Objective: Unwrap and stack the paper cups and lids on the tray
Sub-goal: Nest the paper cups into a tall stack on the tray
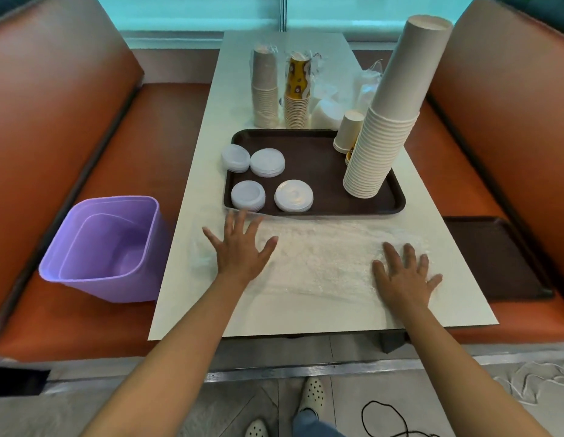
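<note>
- The left hand [239, 250] lay flat with its fingers [242, 220] spread wide, pressing the left end of a clear plastic wrapper [321, 263] onto the desk [305, 313].
- The right hand [403, 279] pressed the wrapper's right end the same way, fingers straight and splayed.
- Just beyond the left fingertips sat the brown tray [315, 159], its near rim touching the wrapper's far edge.
- On the tray stood four piles of white lids [293, 195] at the left and a tall leaning cup stack [388, 121] at the right.
- Behind the tray stood two wrapped cup sleeves [265, 89].
- A purple bin [107, 247] rested on the left seat.
</note>
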`<action>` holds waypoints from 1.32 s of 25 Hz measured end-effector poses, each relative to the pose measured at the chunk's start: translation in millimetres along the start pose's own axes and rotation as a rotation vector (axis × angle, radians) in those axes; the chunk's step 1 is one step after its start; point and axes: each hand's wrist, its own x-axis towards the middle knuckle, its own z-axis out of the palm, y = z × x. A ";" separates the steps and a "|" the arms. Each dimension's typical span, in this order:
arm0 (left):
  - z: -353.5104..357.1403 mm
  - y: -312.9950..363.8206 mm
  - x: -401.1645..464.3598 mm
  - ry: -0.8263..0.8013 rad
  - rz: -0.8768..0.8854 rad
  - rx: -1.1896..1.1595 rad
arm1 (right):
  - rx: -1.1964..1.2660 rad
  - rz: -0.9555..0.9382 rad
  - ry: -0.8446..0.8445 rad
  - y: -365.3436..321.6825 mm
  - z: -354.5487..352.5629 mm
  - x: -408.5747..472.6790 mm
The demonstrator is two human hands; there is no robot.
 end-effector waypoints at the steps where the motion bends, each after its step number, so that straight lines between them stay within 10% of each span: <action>1: 4.9 -3.0 2.1 -0.088 -0.144 -0.002 | -0.012 -0.005 -0.001 2.1 -0.8 -0.2; 4: 16.5 -23.9 0.7 -0.169 -0.371 -0.014 | -0.015 -0.011 -0.009 1.9 -2.4 0.8; 13: 3.9 -18.6 0.5 0.070 -0.328 0.100 | -0.170 -0.125 0.157 -35.6 -17.3 7.6; 24: -0.1 -54.7 19.8 0.103 -0.485 -0.360 | 0.012 0.037 -0.011 -34.7 -30.3 38.2; 29: 0.9 -64.4 15.7 -0.017 -0.348 0.029 | -0.019 0.023 0.042 -18.7 -22.5 42.5; 33: -9.9 -60.8 13.9 0.173 -0.406 -0.158 | -0.100 -0.013 0.100 -43.8 -22.2 40.5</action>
